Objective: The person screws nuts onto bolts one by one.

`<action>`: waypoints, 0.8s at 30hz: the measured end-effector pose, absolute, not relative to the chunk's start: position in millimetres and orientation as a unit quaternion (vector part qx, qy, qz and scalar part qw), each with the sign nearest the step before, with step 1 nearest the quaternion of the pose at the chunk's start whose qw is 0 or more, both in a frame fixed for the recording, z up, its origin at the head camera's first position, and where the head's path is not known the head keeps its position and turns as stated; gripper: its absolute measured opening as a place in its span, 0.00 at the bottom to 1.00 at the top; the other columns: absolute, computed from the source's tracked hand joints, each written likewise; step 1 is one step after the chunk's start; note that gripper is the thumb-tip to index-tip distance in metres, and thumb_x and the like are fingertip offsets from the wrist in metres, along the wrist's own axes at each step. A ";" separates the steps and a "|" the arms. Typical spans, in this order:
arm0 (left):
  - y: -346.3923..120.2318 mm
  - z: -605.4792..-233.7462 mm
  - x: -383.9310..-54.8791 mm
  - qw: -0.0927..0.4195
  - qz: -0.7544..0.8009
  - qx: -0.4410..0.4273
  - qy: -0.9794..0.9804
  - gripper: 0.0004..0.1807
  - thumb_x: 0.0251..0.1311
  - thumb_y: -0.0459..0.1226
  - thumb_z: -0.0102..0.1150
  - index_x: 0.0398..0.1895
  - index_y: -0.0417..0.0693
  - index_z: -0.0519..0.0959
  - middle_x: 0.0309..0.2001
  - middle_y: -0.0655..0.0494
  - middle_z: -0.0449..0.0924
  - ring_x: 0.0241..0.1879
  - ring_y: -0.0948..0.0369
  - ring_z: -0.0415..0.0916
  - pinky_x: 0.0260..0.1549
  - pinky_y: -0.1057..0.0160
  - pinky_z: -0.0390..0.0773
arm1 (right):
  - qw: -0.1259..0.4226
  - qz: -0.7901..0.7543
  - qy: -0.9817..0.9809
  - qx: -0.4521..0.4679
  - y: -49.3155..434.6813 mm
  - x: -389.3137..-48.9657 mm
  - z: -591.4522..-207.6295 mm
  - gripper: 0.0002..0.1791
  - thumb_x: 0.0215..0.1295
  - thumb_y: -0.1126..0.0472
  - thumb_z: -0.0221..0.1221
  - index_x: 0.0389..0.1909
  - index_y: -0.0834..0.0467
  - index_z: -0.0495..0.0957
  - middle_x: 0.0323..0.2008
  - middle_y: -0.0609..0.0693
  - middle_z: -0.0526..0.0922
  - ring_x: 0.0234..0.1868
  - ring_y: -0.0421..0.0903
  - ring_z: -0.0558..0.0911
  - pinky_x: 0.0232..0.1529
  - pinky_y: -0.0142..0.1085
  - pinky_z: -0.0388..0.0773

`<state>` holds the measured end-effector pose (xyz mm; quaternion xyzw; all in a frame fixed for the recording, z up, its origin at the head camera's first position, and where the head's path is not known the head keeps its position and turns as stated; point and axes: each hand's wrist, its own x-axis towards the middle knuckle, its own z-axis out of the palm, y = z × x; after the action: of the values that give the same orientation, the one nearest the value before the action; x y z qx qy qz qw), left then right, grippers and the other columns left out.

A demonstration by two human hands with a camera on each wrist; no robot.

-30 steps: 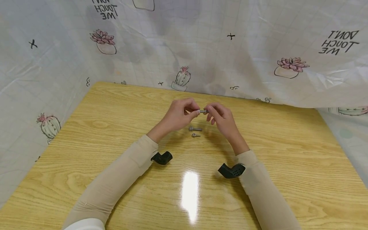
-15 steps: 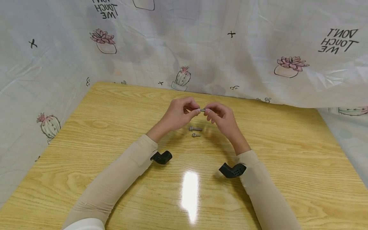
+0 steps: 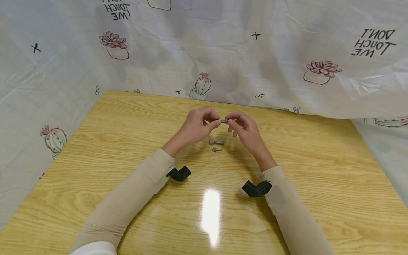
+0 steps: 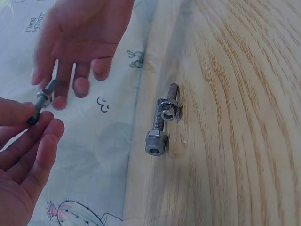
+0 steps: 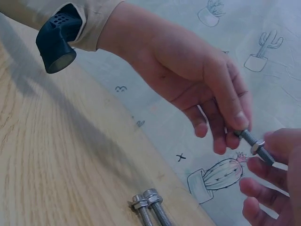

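A metal bolt (image 5: 249, 137) is held above the table, lying roughly level between both hands. My left hand (image 3: 199, 125) pinches one end, and its fingertips hide that end. A hex nut (image 5: 257, 147) sits partway along the threads. My right hand (image 3: 243, 128) has thumb and index finger around the nut and the free threaded end; their exact contact is unclear. On the table nearer me lie a longer socket-head bolt (image 4: 155, 145) and a shorter bolt (image 4: 168, 112), side by side. Each carries a nut near its head.
The wooden table (image 3: 143, 212) has a bright reflection in front. A white curtain (image 3: 229, 56) with cactus drawings hangs along its back and sides. Dark wrist mounts stick out from the left sleeve (image 3: 127, 202) and the right sleeve (image 3: 296, 216).
Half a second ago my right fingertips covered the nut; they have drawn slightly back and the nut shows again. My left hand keeps its pinch. The two bolts on the table have not moved.
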<state>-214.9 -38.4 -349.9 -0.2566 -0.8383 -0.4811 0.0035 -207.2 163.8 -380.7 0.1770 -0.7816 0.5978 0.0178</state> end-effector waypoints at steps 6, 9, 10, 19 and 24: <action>-38.8 -349.5 -214.0 0.002 -0.490 -0.243 -0.837 0.02 0.64 0.34 0.60 0.36 0.45 0.80 0.38 0.52 0.83 0.39 0.60 0.82 0.38 0.64 0.82 | 0.026 0.588 -0.788 0.183 165.0 -207.3 -381.5 0.13 0.67 0.65 0.58 0.51 0.65 0.76 0.47 0.54 0.78 0.40 0.40 0.79 0.30 0.32 0.78; -38.8 -349.5 -213.4 0.001 -0.490 -0.243 -0.837 0.02 0.64 0.35 0.60 0.36 0.45 0.80 0.38 0.53 0.83 0.39 0.61 0.82 0.38 0.64 0.82 | 0.029 0.582 -0.792 0.184 164.6 -207.3 -381.8 0.13 0.67 0.65 0.59 0.50 0.65 0.76 0.45 0.53 0.78 0.38 0.40 0.79 0.29 0.32 0.78; -38.8 -349.3 -213.1 0.001 -0.490 -0.243 -0.837 0.02 0.64 0.35 0.60 0.36 0.45 0.80 0.38 0.53 0.83 0.39 0.61 0.81 0.38 0.64 0.82 | 0.030 0.581 -0.792 0.184 164.4 -207.2 -381.5 0.12 0.67 0.65 0.59 0.49 0.65 0.76 0.44 0.51 0.78 0.37 0.40 0.79 0.29 0.33 0.78; -37.3 -349.1 -213.5 -0.004 -0.501 -0.261 -0.825 0.02 0.64 0.35 0.60 0.35 0.46 0.80 0.37 0.53 0.83 0.39 0.62 0.82 0.39 0.62 0.83 | 0.035 0.610 -0.765 0.205 165.1 -207.8 -383.2 0.10 0.71 0.66 0.52 0.41 0.70 0.76 0.30 0.48 0.78 0.28 0.52 0.75 0.26 0.37 0.75; -36.2 -349.4 -213.3 -0.006 -0.497 -0.278 -0.822 0.02 0.64 0.35 0.60 0.35 0.46 0.80 0.37 0.54 0.82 0.39 0.63 0.81 0.39 0.66 0.82 | 0.026 0.609 -0.767 0.202 164.0 -206.4 -382.4 0.18 0.75 0.60 0.48 0.32 0.71 0.75 0.24 0.52 0.76 0.25 0.51 0.73 0.27 0.35 0.73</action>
<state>-213.3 -36.2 -349.4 -0.2778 -0.8223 -0.4967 -0.0058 -206.4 164.0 -382.4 0.2021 -0.7666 0.6090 0.0256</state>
